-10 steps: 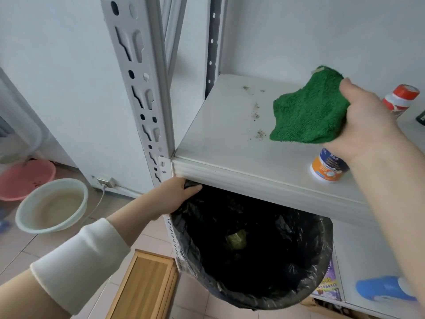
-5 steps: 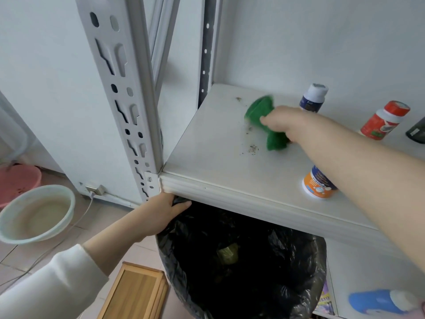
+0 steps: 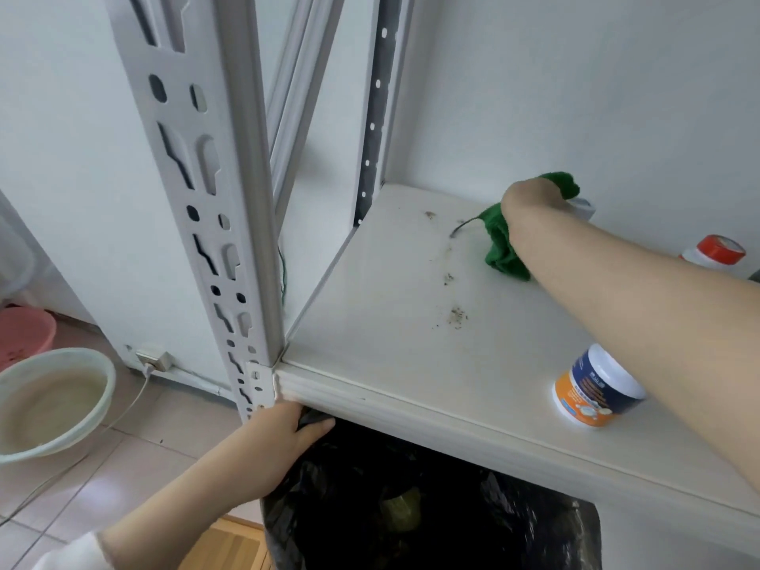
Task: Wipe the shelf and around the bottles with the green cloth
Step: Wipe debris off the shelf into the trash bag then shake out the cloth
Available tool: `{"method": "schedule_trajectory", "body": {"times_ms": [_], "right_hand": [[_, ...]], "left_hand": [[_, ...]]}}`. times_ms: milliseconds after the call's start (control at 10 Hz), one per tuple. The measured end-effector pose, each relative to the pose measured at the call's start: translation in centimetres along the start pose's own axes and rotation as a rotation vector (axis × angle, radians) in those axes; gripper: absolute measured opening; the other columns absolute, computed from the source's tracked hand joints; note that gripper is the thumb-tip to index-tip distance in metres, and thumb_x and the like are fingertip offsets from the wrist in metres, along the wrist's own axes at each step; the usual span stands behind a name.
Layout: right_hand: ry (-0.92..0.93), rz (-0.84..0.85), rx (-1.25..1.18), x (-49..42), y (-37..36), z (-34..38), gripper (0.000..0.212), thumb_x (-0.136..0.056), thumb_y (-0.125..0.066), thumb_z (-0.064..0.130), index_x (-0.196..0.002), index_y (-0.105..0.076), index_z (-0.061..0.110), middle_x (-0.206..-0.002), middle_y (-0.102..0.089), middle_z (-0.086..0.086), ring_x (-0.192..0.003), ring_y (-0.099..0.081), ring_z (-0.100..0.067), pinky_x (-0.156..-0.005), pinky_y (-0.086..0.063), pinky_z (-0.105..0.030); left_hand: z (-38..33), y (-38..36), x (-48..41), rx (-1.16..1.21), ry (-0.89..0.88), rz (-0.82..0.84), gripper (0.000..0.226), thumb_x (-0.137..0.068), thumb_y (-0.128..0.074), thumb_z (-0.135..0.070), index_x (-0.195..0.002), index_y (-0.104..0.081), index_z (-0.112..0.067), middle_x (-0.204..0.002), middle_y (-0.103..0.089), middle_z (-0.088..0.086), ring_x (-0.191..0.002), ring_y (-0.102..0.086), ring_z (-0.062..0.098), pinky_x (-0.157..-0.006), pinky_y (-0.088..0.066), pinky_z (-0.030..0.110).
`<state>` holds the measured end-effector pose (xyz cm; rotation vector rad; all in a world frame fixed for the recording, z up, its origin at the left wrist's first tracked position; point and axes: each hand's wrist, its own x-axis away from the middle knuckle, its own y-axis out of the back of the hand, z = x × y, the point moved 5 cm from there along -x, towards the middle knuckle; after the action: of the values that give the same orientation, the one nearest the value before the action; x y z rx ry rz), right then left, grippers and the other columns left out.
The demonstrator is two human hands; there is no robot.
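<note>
My right hand (image 3: 530, 203) is closed on the green cloth (image 3: 499, 244) and presses it onto the back of the white shelf (image 3: 370, 322), close to the rear wall. Bits of brown dirt (image 3: 454, 316) lie on the shelf left of the cloth. A white-capped bottle (image 3: 582, 207) is mostly hidden behind my hand. A red-capped bottle (image 3: 717, 250) stands at the back right. An orange and blue tub (image 3: 596, 390) sits near the front edge under my forearm. My left hand (image 3: 283, 436) grips the rim of a black bin bag (image 3: 411, 508) under the shelf.
A perforated grey upright (image 3: 214, 199) stands at the shelf's front left corner. On the tiled floor to the left are a pale green basin (image 3: 53, 401), a pink basin (image 3: 22, 335) and a plug with a cable (image 3: 154, 359). A wooden box (image 3: 230, 545) lies beside the bin.
My right hand has carried the green cloth from the middle of the shelf back to the rear wall. My left hand has kept hold of the bin bag rim.
</note>
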<state>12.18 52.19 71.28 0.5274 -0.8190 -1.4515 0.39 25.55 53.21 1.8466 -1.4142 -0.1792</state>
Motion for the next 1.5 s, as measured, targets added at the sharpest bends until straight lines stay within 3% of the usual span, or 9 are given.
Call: {"method": "schedule_trajectory", "body": {"times_ms": [100, 200, 300, 500, 800, 900, 1100, 1300, 1500], "right_hand": [[0.015, -0.005, -0.126, -2.3, -2.6, -0.1, 0.045, -0.098, -0.028, 0.026, -0.137, -0.033, 0.004, -0.123, -0.055, -0.011, -0.106, -0.055, -0.022, -0.076, -0.042, -0.019], [0.144, 0.167, 0.095, -4.8, -6.2, 0.0, 0.06, -0.097, -0.022, 0.038, -0.147, -0.008, 0.007, -0.151, -0.024, -0.016, -0.137, -0.028, -0.032, -0.113, -0.026, -0.039], [0.161, 0.305, 0.089, -5.1, -6.9, 0.3, 0.06, -0.098, -0.017, 0.041, -0.147, -0.01, 0.006, -0.155, -0.014, -0.012, -0.142, -0.017, -0.027, -0.117, -0.017, -0.038], [0.21, 0.418, 0.07, -6.3, -7.1, 0.9, 0.068, -0.094, -0.027, 0.052, -0.144, -0.021, 0.008, -0.152, -0.024, -0.009, -0.139, -0.027, -0.026, -0.115, -0.023, -0.038], [0.258, 0.68, 0.104, -3.3, -6.4, -1.3, 0.059, -0.093, -0.039, 0.046, -0.138, -0.033, 0.008, -0.143, -0.038, -0.005, -0.131, -0.038, -0.022, -0.103, -0.032, -0.032], [0.229, 0.814, 0.098, -1.5, -5.3, -2.9, 0.053, -0.093, -0.039, 0.044, -0.133, -0.042, 0.009, -0.136, -0.049, -0.006, -0.119, -0.051, -0.02, -0.102, -0.038, -0.032], [0.175, 0.952, 0.01, 1.4, -3.7, -4.2, 0.039, -0.096, -0.033, 0.039, -0.115, -0.054, 0.012, -0.101, -0.062, 0.0, -0.09, -0.059, -0.011, -0.077, -0.046, -0.024], [0.123, 0.8, -0.446, -1.1, -1.6, -0.7, 0.036, -0.099, -0.03, 0.033, -0.111, -0.052, 0.007, -0.108, -0.059, -0.007, -0.09, -0.058, -0.019, -0.083, -0.044, -0.034], [0.351, 0.428, -0.354, -5.7, -2.6, 4.1, 0.05, -0.096, -0.036, 0.039, -0.133, -0.041, 0.007, -0.13, -0.053, -0.007, -0.115, -0.054, -0.025, -0.097, -0.045, -0.037]], "left_hand": [[0.3, -0.2, -0.2, -0.003, 0.014, -0.023, 0.035, -0.092, -0.046, -0.04, -0.115, -0.053, -0.015, -0.118, -0.057, -0.001, -0.11, -0.053, 0.015, -0.09, -0.04, 0.023], [0.6, -0.4, -0.6, 0.009, -0.006, -0.062, 0.033, -0.092, -0.048, -0.037, -0.116, -0.052, -0.016, -0.121, -0.055, -0.006, -0.115, -0.05, 0.012, -0.085, -0.035, 0.018], [0.5, -0.3, -0.7, 0.009, -0.023, -0.085, 0.035, -0.092, -0.049, -0.035, -0.122, -0.05, -0.018, -0.117, -0.049, -0.013, -0.121, -0.047, 0.009, -0.082, -0.03, 0.012], [0.7, -0.2, -0.5, 0.043, 0.014, -0.063, 0.017, -0.091, -0.048, -0.038, -0.103, -0.049, -0.025, -0.111, -0.055, -0.01, -0.111, -0.052, 0.01, -0.083, -0.034, 0.017], [0.3, -0.1, -0.3, 0.049, -0.015, -0.037, 0.035, -0.091, -0.047, -0.04, -0.117, -0.053, -0.018, -0.119, -0.059, -0.005, -0.111, -0.054, 0.013, -0.092, -0.04, 0.023], [0.2, 0.0, -0.1, 0.046, -0.023, -0.027, 0.036, -0.091, -0.046, -0.041, -0.117, -0.053, -0.018, -0.118, -0.059, -0.004, -0.109, -0.055, 0.013, -0.094, -0.041, 0.025], [-0.1, 0.2, 0.1, 0.013, -0.04, -0.033, 0.038, -0.092, -0.046, -0.041, -0.119, -0.054, -0.016, -0.122, -0.057, -0.001, -0.112, -0.053, 0.016, -0.096, -0.04, 0.027], [0.0, 0.2, 0.0, 0.003, -0.03, -0.042, 0.038, -0.091, -0.045, -0.042, -0.12, -0.051, -0.017, -0.121, -0.058, -0.003, -0.11, -0.054, 0.014, -0.093, -0.041, 0.025], [0.3, 0.0, -0.2, 0.016, -0.007, -0.079, 0.033, -0.091, -0.047, -0.039, -0.115, -0.053, -0.017, -0.116, -0.058, -0.007, -0.109, -0.053, 0.01, -0.089, -0.039, 0.02]]}}
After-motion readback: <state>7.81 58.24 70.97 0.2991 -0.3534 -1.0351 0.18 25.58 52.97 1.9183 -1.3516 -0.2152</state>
